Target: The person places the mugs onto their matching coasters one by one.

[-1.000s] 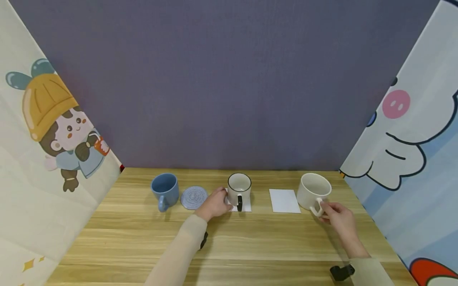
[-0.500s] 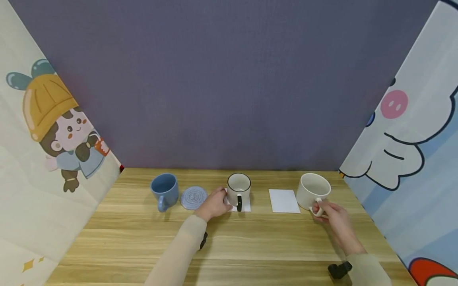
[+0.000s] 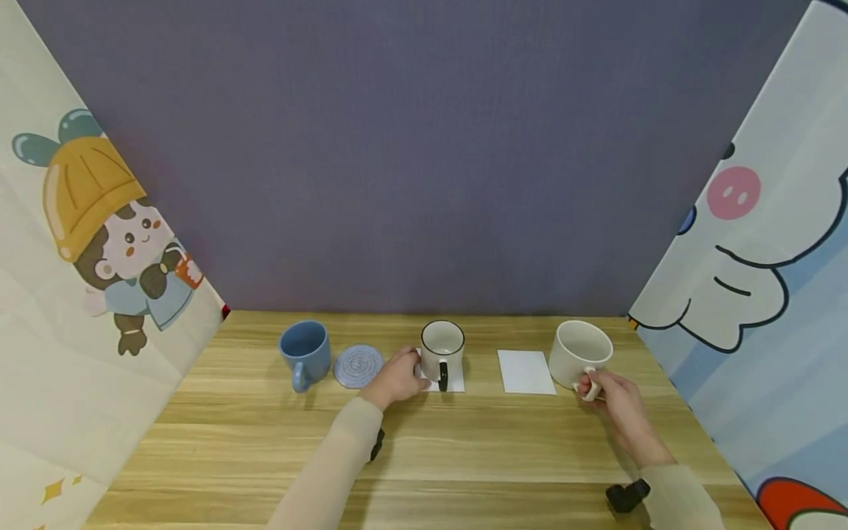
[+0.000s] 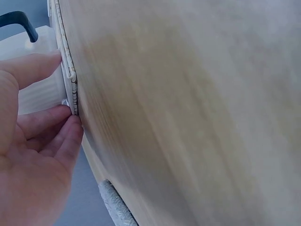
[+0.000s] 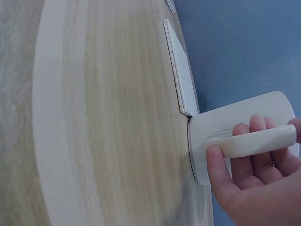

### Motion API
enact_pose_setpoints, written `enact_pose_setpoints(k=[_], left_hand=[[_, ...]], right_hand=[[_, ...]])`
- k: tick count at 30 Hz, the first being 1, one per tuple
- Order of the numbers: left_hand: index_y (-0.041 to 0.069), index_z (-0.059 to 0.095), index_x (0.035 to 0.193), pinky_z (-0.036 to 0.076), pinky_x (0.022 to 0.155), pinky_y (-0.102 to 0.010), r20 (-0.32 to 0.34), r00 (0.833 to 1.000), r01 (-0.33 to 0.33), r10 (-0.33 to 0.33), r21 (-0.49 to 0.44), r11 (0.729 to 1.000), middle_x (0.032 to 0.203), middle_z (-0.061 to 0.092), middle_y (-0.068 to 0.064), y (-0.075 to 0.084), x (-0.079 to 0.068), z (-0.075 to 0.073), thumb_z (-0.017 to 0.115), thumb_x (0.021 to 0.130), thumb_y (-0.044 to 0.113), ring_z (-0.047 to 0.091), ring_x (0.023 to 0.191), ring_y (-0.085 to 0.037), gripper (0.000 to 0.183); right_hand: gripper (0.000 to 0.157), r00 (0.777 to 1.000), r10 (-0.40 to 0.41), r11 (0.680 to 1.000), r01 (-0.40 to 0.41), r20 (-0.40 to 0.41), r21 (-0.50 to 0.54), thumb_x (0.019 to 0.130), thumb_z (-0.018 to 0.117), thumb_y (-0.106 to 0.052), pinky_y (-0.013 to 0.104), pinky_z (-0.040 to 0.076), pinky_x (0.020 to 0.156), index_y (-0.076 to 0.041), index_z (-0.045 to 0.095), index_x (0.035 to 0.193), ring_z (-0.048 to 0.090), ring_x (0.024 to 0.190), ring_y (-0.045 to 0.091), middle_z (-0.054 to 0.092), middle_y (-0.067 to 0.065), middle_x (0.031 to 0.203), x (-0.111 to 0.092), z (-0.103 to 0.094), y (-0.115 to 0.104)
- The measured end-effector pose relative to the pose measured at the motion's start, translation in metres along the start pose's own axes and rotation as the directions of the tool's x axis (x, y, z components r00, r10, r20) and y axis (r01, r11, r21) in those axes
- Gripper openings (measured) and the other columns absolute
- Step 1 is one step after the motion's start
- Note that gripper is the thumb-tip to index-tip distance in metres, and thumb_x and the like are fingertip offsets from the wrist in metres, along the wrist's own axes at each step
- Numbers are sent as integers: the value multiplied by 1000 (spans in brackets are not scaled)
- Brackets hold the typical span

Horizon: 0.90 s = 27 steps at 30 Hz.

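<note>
A white mug with a black rim and black handle [image 3: 442,352] stands upright on a white square coaster [image 3: 457,384] near the middle of the table. My left hand [image 3: 397,377] grips that coaster near its corner; in the left wrist view the thumb and curled fingertips [image 4: 70,125] are at its edge, close against the mug's base. A wider cream mug [image 3: 573,361] stands upright on the wood at the right. My right hand [image 3: 621,406] holds its handle [image 5: 258,141], fingers through the loop. The mug's base touches or nearly touches a second white square coaster [image 3: 526,372].
On the left stands a blue mug [image 3: 310,353], its handle toward me. Between it and my left hand lies a round blue-grey woven coaster [image 3: 358,366]. A dark panel [image 3: 424,162] closes off the wooden table's [image 3: 464,449] back edge, with printed cloths on both sides.
My right hand has shifted slightly left, its fingers going further into the cream mug's handle. The mugs, coasters and my left hand have stayed in place.
</note>
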<state>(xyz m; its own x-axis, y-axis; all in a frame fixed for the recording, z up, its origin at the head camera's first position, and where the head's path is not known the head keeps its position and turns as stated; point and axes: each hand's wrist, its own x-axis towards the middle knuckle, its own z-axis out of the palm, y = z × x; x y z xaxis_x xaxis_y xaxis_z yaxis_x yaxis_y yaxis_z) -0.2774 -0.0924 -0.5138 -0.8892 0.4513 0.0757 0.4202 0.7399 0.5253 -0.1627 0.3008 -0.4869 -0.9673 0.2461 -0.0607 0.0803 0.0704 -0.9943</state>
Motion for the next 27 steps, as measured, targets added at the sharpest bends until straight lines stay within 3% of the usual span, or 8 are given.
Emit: enact_pose_setpoints(k=[7, 14, 18, 21, 27], left_hand=[[-4, 69, 108, 54, 93, -45, -10, 1000, 8, -8, -31, 999, 114, 60, -10, -1, 5, 4, 82, 81, 18, 62, 103, -29, 37], [0, 68, 89, 54, 82, -41, -28, 999, 46, -47, -40, 998, 114, 61, -12, -1, 4, 2, 78, 84, 9, 60, 93, -25, 15], [2, 66, 85, 54, 80, -42, -37, 996, 75, -76, -43, 996, 104, 62, -11, 5, 1, -2, 77, 85, 8, 58, 88, -23, 13], [1, 67, 88, 54, 81, -44, -56, 995, 83, -85, -38, 996, 97, 62, -11, 11, 0, -5, 76, 85, 9, 59, 87, -25, 12], [-3, 70, 103, 55, 88, -48, -85, 987, 137, -137, -8, 991, 104, 69, -15, 22, -2, -12, 73, 88, 11, 65, 97, -31, 21]], right_hand=[[37, 998, 57, 998, -57, 9, -35, 108, 46, -26, 32, 57, 80, 4, 66, 98, 62, 81, 11, 66, -2, 83, 3, -4, 0], [38, 998, 70, 997, -70, 2, -43, 108, 49, -28, 32, 57, 81, 4, 67, 98, 63, 81, 11, 66, -2, 82, 5, -3, -2], [39, 997, 72, 995, -72, 9, -68, 108, 48, -28, 31, 57, 80, 6, 66, 99, 64, 81, 10, 67, -2, 80, 7, -4, -3], [39, 997, 74, 994, -71, 24, -81, 108, 47, -27, 29, 57, 79, 6, 65, 99, 64, 82, 9, 67, -1, 80, 9, -4, -2], [38, 996, 80, 993, -76, 37, -92, 109, 45, -26, 29, 57, 80, 6, 64, 99, 63, 82, 9, 66, -1, 81, 12, -7, 1]])
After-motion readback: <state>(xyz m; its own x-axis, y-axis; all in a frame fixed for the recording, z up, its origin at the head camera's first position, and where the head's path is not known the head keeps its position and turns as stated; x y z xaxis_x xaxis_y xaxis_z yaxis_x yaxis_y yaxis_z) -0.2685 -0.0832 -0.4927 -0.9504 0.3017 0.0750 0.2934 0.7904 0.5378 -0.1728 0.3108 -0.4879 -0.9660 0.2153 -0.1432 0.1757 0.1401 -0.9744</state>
